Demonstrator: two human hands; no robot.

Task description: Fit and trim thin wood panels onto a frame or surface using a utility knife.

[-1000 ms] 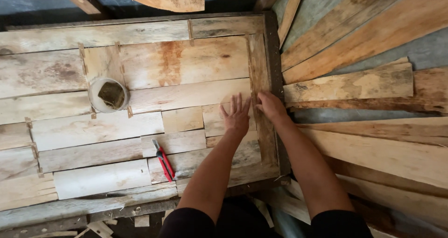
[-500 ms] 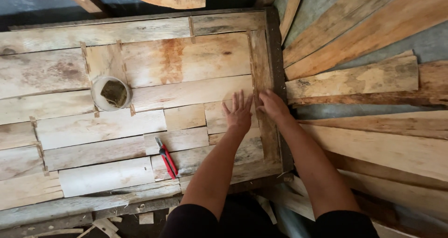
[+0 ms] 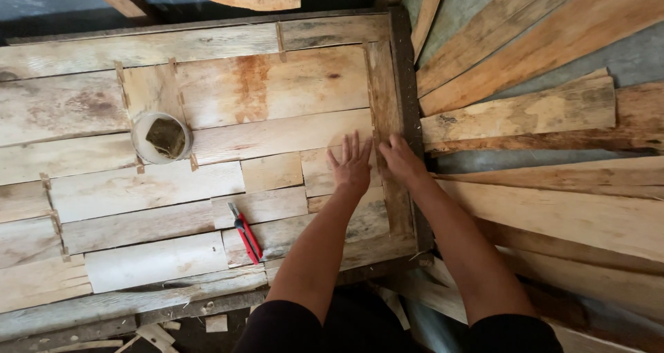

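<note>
Boards fill the head view, a patchwork wooden panel (image 3: 207, 187) of pale planks fitted side by side inside a dark frame (image 3: 408, 118); both hands lie at its right edge. Left hand (image 3: 353, 167) is spread flat, fingers (image 3: 355, 145) fanned wide and pressed on a short plank (image 3: 321, 173), gripping nothing; right hand (image 3: 400, 160) rests just beside it on the upright narrow board (image 3: 387, 118) along the frame, fingers loosely curled over the wood, nothing held that I can see. Red-handled pliers (image 3: 245, 235) lie on the planks well to the left of the forearms; farther left stands a small white pot (image 3: 161, 137) with something dark inside. Loose long planks (image 3: 539, 111) are stacked to the right of the frame, overlapping at angles.
</note>
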